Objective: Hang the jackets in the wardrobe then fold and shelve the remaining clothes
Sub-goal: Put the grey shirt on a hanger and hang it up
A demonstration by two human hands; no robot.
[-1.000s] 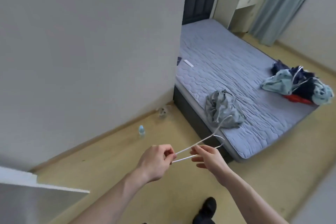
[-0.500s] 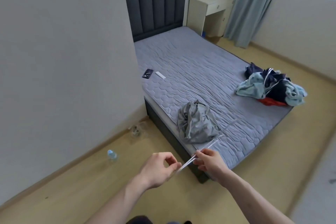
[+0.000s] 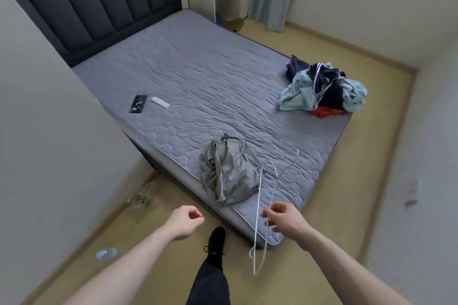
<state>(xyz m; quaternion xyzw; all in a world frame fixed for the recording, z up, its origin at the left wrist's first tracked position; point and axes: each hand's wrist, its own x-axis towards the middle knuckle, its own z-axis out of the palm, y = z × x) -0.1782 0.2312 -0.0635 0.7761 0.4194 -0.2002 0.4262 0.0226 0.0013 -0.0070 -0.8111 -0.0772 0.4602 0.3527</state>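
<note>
My right hand (image 3: 281, 215) pinches thin white wire hangers (image 3: 259, 208) that hang upright over the bed's near corner. My left hand (image 3: 184, 221) is off the hangers, fingers curled, holding nothing. A crumpled grey jacket (image 3: 229, 171) lies on the grey mattress (image 3: 198, 77) near its front edge, just beyond both hands. A heap of light blue, navy and red clothes (image 3: 322, 89) sits at the mattress's far right corner.
A black phone (image 3: 138, 104) and a white remote (image 3: 160, 102) lie on the mattress's left side. A white wall panel (image 3: 49, 131) stands at left. On the floor are a water bottle (image 3: 106, 253) and clear plastic litter (image 3: 142, 199). My foot (image 3: 215, 239) is beside the bed.
I have stepped closer to the bed. My left hand has let go of the hangers, which now swing upright from my right hand alone.
</note>
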